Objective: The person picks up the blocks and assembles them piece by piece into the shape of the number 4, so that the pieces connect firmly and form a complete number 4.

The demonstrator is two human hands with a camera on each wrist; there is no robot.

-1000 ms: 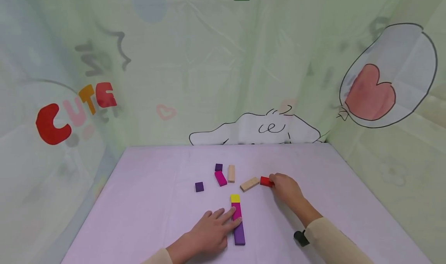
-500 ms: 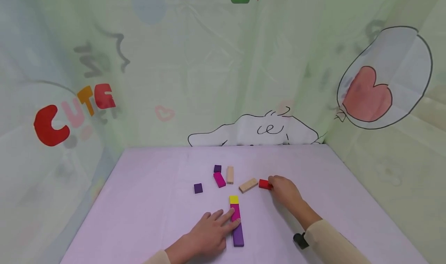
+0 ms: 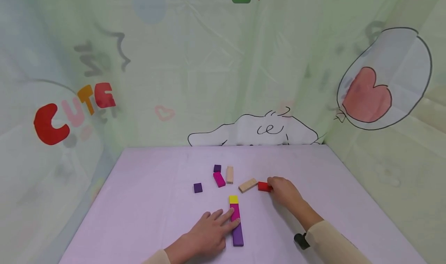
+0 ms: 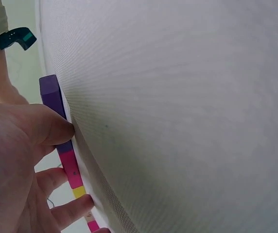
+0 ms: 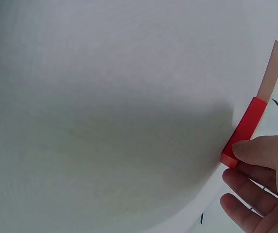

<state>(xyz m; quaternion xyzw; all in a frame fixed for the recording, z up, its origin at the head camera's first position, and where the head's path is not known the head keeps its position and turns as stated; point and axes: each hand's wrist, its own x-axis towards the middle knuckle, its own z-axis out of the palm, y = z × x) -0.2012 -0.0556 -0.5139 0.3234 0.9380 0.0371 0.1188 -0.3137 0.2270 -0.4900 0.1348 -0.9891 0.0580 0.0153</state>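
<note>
In the head view my left hand (image 3: 210, 229) lies over a straight row of blocks, its extended fingertips resting on the magenta block (image 3: 235, 210) and purple block (image 3: 237, 236). A yellow block (image 3: 233, 199) sits at the row's far end. The left thumb lies beside the purple block (image 4: 52, 97) in the left wrist view. To the right, my right hand (image 3: 285, 190) pinches a red block (image 3: 263, 186) at its right end. The right wrist view shows the thumb on the red block (image 5: 248, 121), whose other end is close to a plain wooden block (image 5: 271, 73).
Behind the row lie the angled wooden block (image 3: 248, 185), another wooden block (image 3: 230, 175), a loose magenta block (image 3: 219, 179) and two dark purple cubes, one at the left (image 3: 198, 187) and one farther back (image 3: 217, 168). A printed curtain (image 3: 209, 82) encloses the table (image 3: 150, 186).
My right hand has shifted the red block slightly toward me, and it now sits a little lower beside the wooden block. The left hand stays in place on the row.
</note>
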